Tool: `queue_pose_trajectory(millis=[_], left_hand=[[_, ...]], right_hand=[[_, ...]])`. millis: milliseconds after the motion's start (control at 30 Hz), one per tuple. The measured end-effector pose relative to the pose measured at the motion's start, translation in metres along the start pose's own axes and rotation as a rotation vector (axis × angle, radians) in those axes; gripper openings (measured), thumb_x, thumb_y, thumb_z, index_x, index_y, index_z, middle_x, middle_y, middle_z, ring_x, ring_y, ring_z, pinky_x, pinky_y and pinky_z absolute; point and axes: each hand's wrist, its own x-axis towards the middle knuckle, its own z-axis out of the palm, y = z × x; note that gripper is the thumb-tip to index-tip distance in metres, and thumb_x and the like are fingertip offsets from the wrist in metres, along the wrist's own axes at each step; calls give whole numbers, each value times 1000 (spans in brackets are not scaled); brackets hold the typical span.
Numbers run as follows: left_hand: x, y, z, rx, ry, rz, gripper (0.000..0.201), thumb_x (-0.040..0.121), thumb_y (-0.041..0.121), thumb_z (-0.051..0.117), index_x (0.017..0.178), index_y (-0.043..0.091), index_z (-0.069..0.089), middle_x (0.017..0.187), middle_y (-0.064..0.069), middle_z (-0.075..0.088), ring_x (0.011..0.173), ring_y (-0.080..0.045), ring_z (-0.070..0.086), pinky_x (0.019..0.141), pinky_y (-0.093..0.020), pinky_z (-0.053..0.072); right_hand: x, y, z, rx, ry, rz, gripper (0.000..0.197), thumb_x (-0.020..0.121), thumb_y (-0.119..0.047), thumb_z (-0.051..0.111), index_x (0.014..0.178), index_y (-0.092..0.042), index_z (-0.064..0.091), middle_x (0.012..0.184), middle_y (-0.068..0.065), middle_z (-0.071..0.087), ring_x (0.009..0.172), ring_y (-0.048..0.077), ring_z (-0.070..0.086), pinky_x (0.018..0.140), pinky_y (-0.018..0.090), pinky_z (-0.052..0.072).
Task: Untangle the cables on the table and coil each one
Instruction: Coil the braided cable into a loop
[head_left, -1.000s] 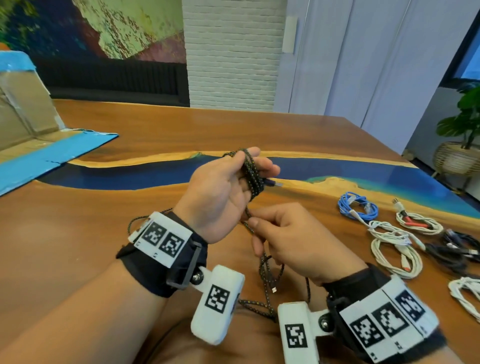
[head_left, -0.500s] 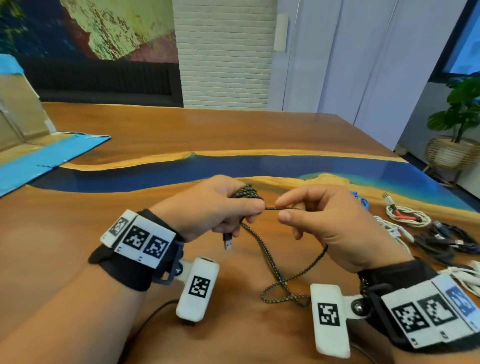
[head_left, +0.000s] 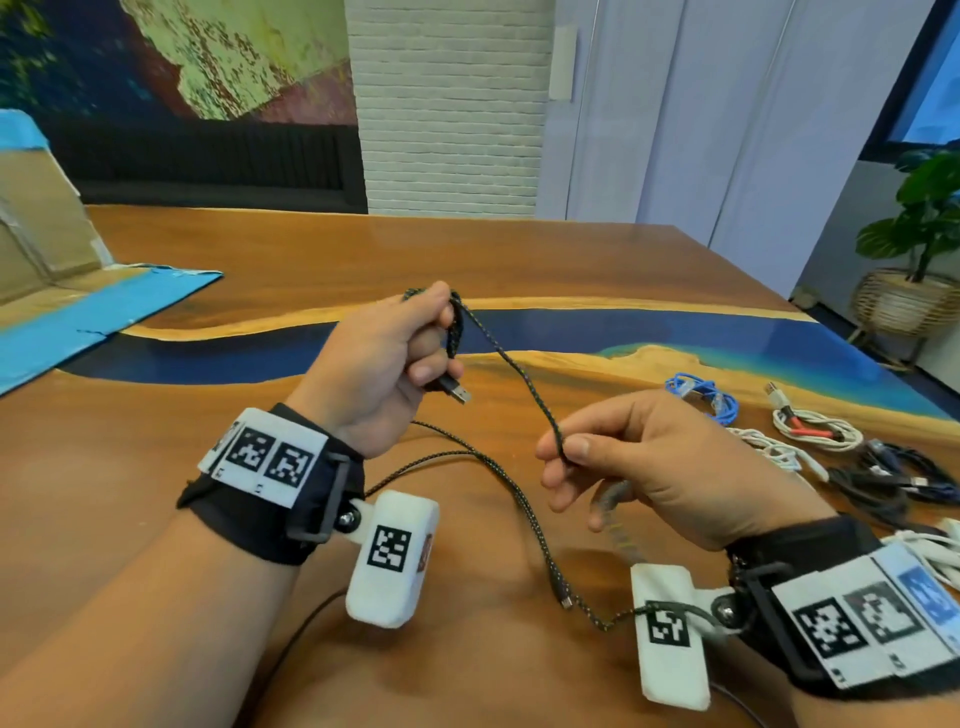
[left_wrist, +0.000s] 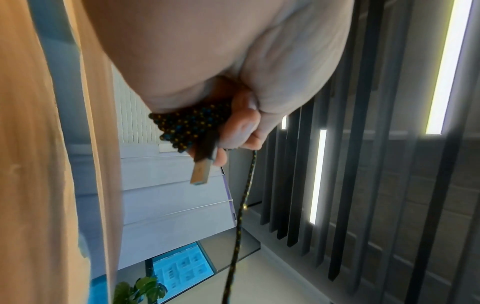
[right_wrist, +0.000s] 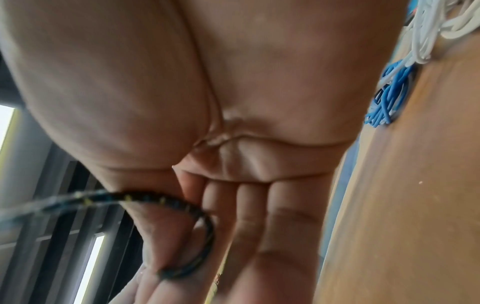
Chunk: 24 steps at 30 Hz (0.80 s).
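The left hand (head_left: 382, 358) is closed in a fist around a small bundle of finished loops of the braided cable (head_left: 519, 374), raised above the bench (head_left: 467, 249). The USB-A plug (head_left: 457, 393) juts out below the curled fingers. The right hand (head_left: 639, 467) pinches the running length between thumb and forefinger, the other fingers loosely bent. From the pinch the cable drops to the bench and trails toward the person, ending in a small connector (head_left: 563, 597).

Step in hand, by my judgement: coiling this cable, partly done. To do it well, the right hand should feed each turn to the same loop size, let the cable roll between the fingertips so that twist is released, not stored, and keep the slack clear of the wrist camera mounts, where the tail appears to cross the right one.

Materials: the cable has a woven sheath, black flecked with yellow and blue, matt and grippy, supple enough to bend tightly. The plug is a flat metal shell on a dark moulded body. The bench is glossy wood with a blue resin band. To the right lie a blue cable (head_left: 701, 397), white cables (head_left: 810, 431) and dark cables (head_left: 893, 475), smooth-jacketed; whether all are coiled cannot be judged from here.
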Motion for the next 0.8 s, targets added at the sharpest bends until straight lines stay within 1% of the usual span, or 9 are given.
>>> queue_pose_trajectory(millis=[67,133,300,433,500,600,667,700,800], left_hand=[[3,5,-5,-85,61,-6,32,108,31,47,80,17,54,49,10,23,42,-9,29,61,-24,50],[4,10,-11,-113,108,7,32,108,33,47,80,19,53,50,10,23,43,-9,29,61,-23,50],[8,6,-17,24,183,54,29,107,30,50,82,16,54,49,8,25,43,-12,30,58,-25,51],[4,0,-10,228,193,95,29,106,25,53,80,13,54,48,8,29,46,-15,30,63,-30,51],[2,-2,-6,322,167,117,30,106,24,53,79,12,54,49,8,30,46,-16,31,67,-34,51],[-2,-7,2,435,136,151,30,105,24,54,77,11,55,50,6,32,45,-17,34,64,-35,53],[-2,-9,5,481,133,166,31,104,24,55,75,12,56,50,4,32,43,-15,36,59,-35,53],[-2,-9,5,497,139,161,32,104,25,56,75,13,56,50,4,32,43,-15,36,59,-36,53],[-1,-7,-1,519,118,85,32,104,27,57,76,13,58,49,5,33,44,-16,35,66,-38,50]], right_hand=[[0,1,0,-84,-38,2,23,102,-3,53,91,-8,73,90,16,76,89,25,73,60,36,57],[1,2,-1,-122,25,-10,23,103,-4,53,89,-9,71,95,13,76,97,23,72,63,38,57],[9,-1,-7,78,358,-12,22,104,-5,48,106,-7,70,89,12,75,82,29,68,58,37,53],[6,-10,-11,303,577,-165,22,104,-9,48,106,-8,70,91,11,74,92,30,69,83,41,59],[3,-21,-6,419,549,-235,22,100,-14,52,115,-8,67,105,13,74,104,27,72,94,42,58],[0,-29,14,427,418,-168,55,81,-26,66,134,-15,57,122,12,72,109,29,72,98,42,56],[1,-28,32,405,310,-77,68,73,-26,70,139,-22,51,120,13,73,100,30,75,92,43,59],[1,-27,38,429,259,-49,68,75,-22,70,140,-23,50,115,14,75,90,29,76,84,42,62],[4,-27,36,535,300,-60,46,88,-7,62,133,-14,58,86,10,73,53,14,59,51,28,56]])
